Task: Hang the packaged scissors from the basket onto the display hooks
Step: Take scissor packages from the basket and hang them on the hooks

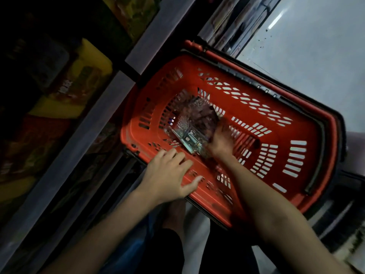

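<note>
While L hand [167,173], grip released, rests on basket [316,139] rim, R hand [221,142] touches pkgd scissors [190,133]. R grip: can't tell.

I can read no text, brand or number here. The packaged scissors [194,119] lying in the basket [136,133], at its end nearest the shelf [158,30], have printed card and labels. The print is too blurred and dim for me to make out a single word. The yellow packs [92,62] on the shelf, beyond that same end of the basket, show darker markings that may be lettering. These are smeared and in shadow, so I cannot read them either.
</note>
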Available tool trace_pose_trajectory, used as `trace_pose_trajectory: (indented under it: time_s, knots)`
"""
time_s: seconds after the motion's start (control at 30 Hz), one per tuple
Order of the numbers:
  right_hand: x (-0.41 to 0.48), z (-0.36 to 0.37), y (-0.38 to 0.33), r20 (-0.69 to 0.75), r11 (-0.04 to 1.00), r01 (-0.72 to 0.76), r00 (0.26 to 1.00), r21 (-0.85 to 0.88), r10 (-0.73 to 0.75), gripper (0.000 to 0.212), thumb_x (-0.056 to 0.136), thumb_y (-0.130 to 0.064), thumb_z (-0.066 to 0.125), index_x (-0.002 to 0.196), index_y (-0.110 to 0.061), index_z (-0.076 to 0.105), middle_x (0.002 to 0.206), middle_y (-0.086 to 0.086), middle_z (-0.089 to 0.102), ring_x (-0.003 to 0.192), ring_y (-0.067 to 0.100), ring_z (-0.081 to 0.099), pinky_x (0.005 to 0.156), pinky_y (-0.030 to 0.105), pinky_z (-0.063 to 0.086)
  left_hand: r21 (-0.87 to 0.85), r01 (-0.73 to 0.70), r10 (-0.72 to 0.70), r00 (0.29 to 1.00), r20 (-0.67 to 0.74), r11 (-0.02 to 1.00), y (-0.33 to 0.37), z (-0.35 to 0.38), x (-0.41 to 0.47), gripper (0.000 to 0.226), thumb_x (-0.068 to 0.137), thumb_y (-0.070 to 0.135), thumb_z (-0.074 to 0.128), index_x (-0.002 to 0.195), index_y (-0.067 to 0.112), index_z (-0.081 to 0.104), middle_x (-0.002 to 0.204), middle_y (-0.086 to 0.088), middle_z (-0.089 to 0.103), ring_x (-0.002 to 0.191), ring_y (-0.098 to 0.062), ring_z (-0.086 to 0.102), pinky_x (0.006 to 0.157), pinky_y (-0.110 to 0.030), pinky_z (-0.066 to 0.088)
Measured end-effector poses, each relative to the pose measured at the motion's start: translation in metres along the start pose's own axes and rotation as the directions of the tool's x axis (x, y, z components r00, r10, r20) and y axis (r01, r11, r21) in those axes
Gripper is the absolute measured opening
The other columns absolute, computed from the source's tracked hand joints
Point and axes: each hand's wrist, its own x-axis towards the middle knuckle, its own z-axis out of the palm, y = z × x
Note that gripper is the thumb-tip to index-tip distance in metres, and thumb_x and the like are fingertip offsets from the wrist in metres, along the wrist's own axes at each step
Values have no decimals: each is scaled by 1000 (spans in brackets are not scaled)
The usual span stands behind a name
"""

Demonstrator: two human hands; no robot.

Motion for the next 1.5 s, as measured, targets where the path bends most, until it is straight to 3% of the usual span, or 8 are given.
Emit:
trace_pose_trajectory:
  time_s: [0.17,0.37,0.53,0.93,1.07,1.2,1.37,1.5]
  knots:
    - [3,4,-13,168,987,158,974,-14,-153,82,76,-39,81,139,-10,37,142,20,48,120,41,58,87,45,55,-12,10,-10,1000,-15,1000,2,1,1,52,94,61,50,102,18,79,89,-3,69,85,-29,63,74,-40,48]
    - [7,1,-17,233,995,51,970,88,-70,57,79,-32,74,128,-19,47,115,15,69,106,37,67,85,42,58,-10,24,-24,1000,18,1000,2,2,2,52,94,61,48,103,20,78,90,-1,68,86,-26,62,76,-39,45]
    - [15,-10,-1,300,976,-21,953,215,-46,74,75,-31,84,138,-18,48,125,14,66,111,35,65,89,37,56,-12,37,-37,998,57,999,4,-3,3,50,94,60,48,101,20,79,90,1,69,87,-25,61,75,-38,45]
    - [-29,-93,30,515,652,-377,857,658,-24,41,81,-8,83,106,-20,53,99,2,68,89,21,69,78,33,59,-199,407,-325,881,344,892,17,-30,35,49,105,47,48,149,27,50,136,4,59,126,-19,59,97,-37,49]
    - [-57,-122,33,507,589,-348,853,729,-123,50,78,-13,85,120,-22,59,109,4,74,94,22,75,79,32,61,-460,635,-481,772,417,620,20,-25,64,73,95,59,65,154,23,41,141,1,58,120,-21,64,96,-40,56]
    - [-88,-132,34,430,522,-295,889,801,-159,63,72,-17,92,127,-19,61,110,5,78,94,22,77,80,33,62,-758,653,-479,661,578,-14,35,-28,94,46,83,20,89,118,18,58,123,-8,72,89,-6,69,73,-15,57]
    - [-112,-137,33,288,411,-196,942,890,-173,76,67,-16,95,132,-17,54,120,4,74,106,19,74,92,35,60,-777,576,-454,638,622,-255,56,-23,100,54,75,3,92,119,10,62,110,-11,78,88,-17,76,72,-23,63]
    - [-121,-154,44,325,209,-289,931,934,-164,48,90,-23,76,134,-14,59,122,11,74,111,31,72,97,44,58,-737,501,-402,623,671,-455,56,-17,99,69,64,11,95,126,2,67,111,-16,80,101,-34,77,96,-50,61]
